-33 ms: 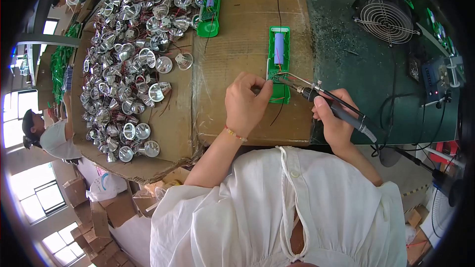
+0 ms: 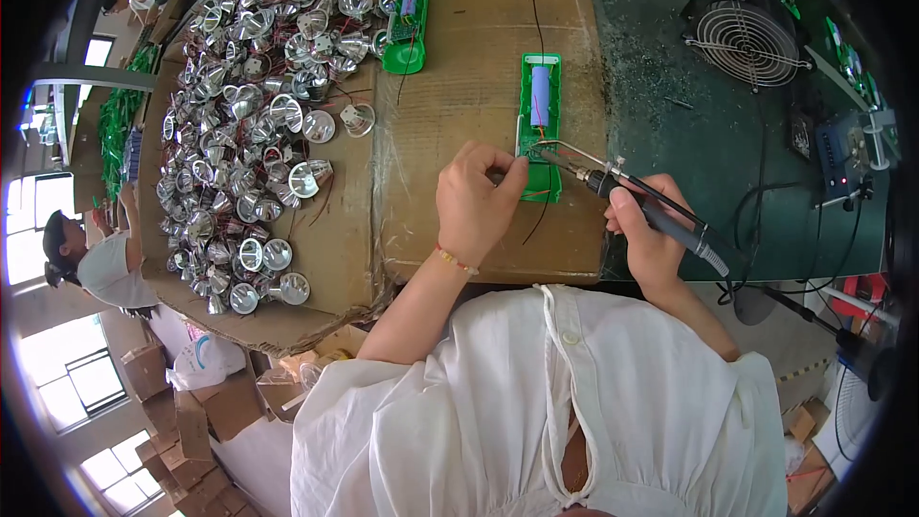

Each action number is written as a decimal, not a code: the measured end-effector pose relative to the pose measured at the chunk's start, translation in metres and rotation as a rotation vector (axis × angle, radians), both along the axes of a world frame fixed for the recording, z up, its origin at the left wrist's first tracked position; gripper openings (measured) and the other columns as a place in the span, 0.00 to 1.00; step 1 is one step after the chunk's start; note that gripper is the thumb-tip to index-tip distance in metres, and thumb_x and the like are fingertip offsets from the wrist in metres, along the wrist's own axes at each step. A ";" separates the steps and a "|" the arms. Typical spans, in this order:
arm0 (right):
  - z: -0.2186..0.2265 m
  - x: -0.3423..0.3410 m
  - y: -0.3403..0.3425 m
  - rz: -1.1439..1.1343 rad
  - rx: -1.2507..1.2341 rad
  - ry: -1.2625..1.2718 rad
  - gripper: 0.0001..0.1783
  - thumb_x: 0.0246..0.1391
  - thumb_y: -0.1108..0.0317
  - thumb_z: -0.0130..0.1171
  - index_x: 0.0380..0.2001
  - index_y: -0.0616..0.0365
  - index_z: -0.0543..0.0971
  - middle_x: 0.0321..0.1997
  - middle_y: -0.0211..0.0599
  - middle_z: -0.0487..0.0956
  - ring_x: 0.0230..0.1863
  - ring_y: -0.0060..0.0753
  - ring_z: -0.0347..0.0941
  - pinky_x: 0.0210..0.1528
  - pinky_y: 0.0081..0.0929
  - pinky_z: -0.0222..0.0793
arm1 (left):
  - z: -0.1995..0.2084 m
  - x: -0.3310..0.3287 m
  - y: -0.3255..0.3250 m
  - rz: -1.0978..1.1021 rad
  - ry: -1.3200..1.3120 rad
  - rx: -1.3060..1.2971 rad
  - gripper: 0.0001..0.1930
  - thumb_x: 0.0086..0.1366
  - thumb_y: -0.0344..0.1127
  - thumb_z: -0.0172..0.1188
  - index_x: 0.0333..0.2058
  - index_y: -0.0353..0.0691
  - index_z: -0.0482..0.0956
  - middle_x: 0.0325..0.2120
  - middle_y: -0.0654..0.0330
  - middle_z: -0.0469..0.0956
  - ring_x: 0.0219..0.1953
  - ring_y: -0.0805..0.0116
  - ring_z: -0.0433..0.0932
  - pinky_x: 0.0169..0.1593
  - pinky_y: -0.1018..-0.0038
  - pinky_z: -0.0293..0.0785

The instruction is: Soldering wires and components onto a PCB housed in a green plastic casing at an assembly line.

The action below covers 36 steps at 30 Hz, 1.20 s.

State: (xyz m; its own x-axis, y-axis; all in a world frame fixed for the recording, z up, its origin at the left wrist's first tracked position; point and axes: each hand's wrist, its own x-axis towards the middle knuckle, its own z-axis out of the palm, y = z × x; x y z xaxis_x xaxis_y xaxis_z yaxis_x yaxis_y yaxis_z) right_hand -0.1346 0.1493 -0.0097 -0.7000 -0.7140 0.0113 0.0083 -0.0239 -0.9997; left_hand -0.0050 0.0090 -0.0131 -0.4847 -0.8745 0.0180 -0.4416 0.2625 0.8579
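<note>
A soldering iron [image 2: 661, 220] with a dark handle and a thin feed tube along it is held in my right hand [image 2: 649, 235]. Its tip meets the small circuit board [image 2: 536, 150] in a green plastic housing [image 2: 526, 86]. A purple cylindrical battery [image 2: 540, 96] lies in the housing above the board, with red and black wires. My left hand [image 2: 476, 191] is closed in a pinch at the board's left edge. Whatever its fingertips grip is hidden.
A carton [image 2: 349, 268] full of silvery reflector cups [image 2: 239, 101] stands at left. Another green housing [image 2: 403, 57] lies beyond the cardboard mat [image 2: 459, 67]. At right are a fan with a wire guard [image 2: 747, 38], a soldering station [image 2: 835, 158] and cables. A person [image 2: 100, 263] works at far left.
</note>
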 end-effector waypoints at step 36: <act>-0.001 0.006 0.008 -0.011 -0.052 0.034 0.08 0.51 0.71 0.57 0.31 0.63 0.70 0.21 0.34 0.74 0.19 0.18 0.68 0.23 0.15 0.66 | -0.002 0.000 -0.001 0.009 0.010 -0.009 0.09 0.51 0.33 0.63 0.19 0.34 0.76 0.20 0.56 0.74 0.21 0.64 0.75 0.27 0.72 0.69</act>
